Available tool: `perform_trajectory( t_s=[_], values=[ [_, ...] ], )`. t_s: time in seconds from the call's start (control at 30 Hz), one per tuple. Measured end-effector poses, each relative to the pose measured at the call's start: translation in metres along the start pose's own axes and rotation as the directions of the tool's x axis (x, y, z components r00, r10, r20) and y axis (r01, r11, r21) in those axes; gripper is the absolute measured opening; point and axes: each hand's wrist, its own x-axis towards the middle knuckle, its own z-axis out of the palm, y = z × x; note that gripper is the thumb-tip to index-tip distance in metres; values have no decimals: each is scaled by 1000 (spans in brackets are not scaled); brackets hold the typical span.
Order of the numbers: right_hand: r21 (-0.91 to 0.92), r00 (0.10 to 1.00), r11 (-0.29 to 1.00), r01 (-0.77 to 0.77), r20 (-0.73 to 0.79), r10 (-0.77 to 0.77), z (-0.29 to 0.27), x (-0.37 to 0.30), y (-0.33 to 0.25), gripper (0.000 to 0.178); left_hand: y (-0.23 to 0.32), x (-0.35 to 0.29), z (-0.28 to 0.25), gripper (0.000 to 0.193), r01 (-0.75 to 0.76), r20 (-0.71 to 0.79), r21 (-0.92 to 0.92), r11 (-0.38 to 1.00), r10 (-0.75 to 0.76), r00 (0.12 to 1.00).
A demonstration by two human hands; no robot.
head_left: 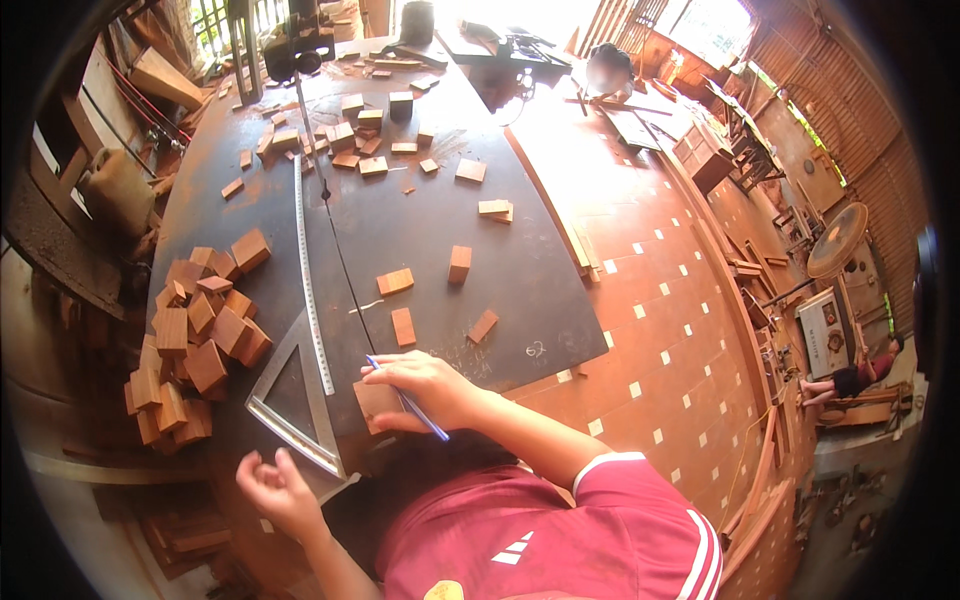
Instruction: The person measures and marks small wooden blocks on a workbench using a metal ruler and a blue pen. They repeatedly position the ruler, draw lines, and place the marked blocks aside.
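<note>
My right hand point(432, 388) has its fingers closed over a square wooden block point(376, 402) at the table's near edge. A blue pen point(425, 415) is tucked in the same hand, slanting across the block. My left hand point(282, 494) hangs just off the near edge, fingers loosely bent and apart, with nothing in it. Close to it lies a metal triangle square point(318, 400) on the dark tabletop point(440, 225). Beside the square, a long white ruler point(305, 260) runs away from me. Left of both is a heaped pile of wooden blocks point(205, 335).
A thin saw blade point(310, 130) comes down into the table, and a slot continues toward me. More small wood blocks point(342, 135) lie scattered at the far side. Off the right edge is a tiled floor point(640, 330). One person point(605, 75) is at the back, another point(870, 375) far right.
</note>
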Motion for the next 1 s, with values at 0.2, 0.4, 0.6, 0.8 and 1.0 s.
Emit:
perform_trajectory(
  t_s=[0.2,0.4,0.6,0.8,1.0],
  values=[
    [-104,986,988,-114,114,125,-2,-11,-13,76,-56,-31,-20,23,210,54,-277,938,-203,978],
    [-192,979,968,-161,94,181,-1,-15,-23,87,-54,-24,-7,25,509,349,-427,748,-383,855],
    [-178,968,973,-150,176,182,-5,-23,-11,88,-48,-13,19,22,555,432,-487,674,-367,824],
    [-159,980,969,-188,34,196,8,-30,-7,78,-60,5,16,13,590,517,-444,675,-345,783],
    [-108,974,968,-227,-40,224,7,-28,-4,75,-24,-2,8,14,735,635,-548,399,-373,676]
  ],
)
